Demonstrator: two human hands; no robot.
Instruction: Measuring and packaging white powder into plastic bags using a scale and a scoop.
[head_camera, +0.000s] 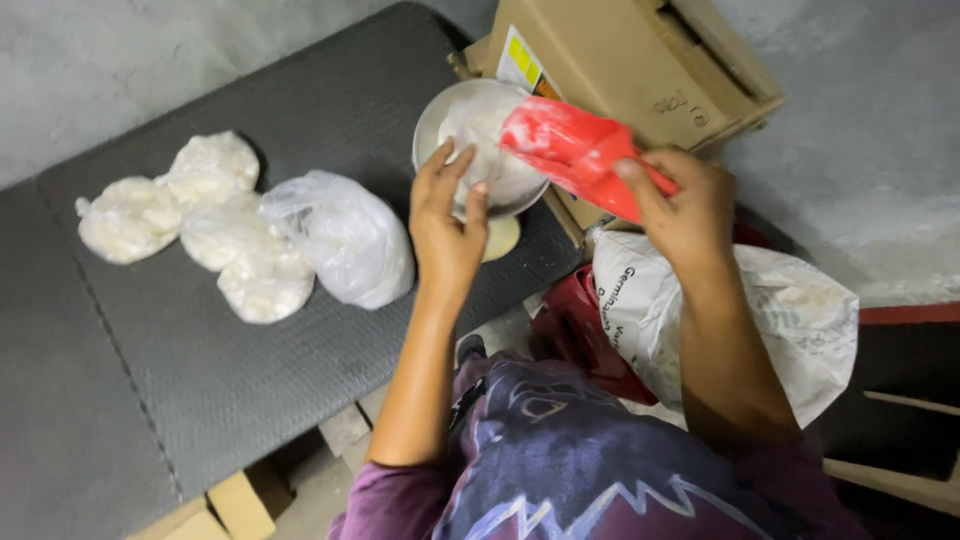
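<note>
Your left hand (447, 222) lies with fingers spread against the near rim of a metal bowl (432, 120), pinning the mouth of a clear plastic bag (487, 140) of white stuff that sits in it; the grip seems meant to keep the bag open and steady. Your right hand (683, 205) pinches a red scoop (572, 152) just above and to the right of that bag, tilted down toward its opening, thumb on top and fingers curled under. Both forearms reach forward from your body, the left nearly straight, the right bent at the wrist. Left of your left hand, several filled bags (232, 225) lie bunched together on the grey tabletop (150, 370), set aside out of the way. Below your right hand a big white sack (790, 310) stands open; behind the bowl rests a cardboard box (640, 60).
</note>
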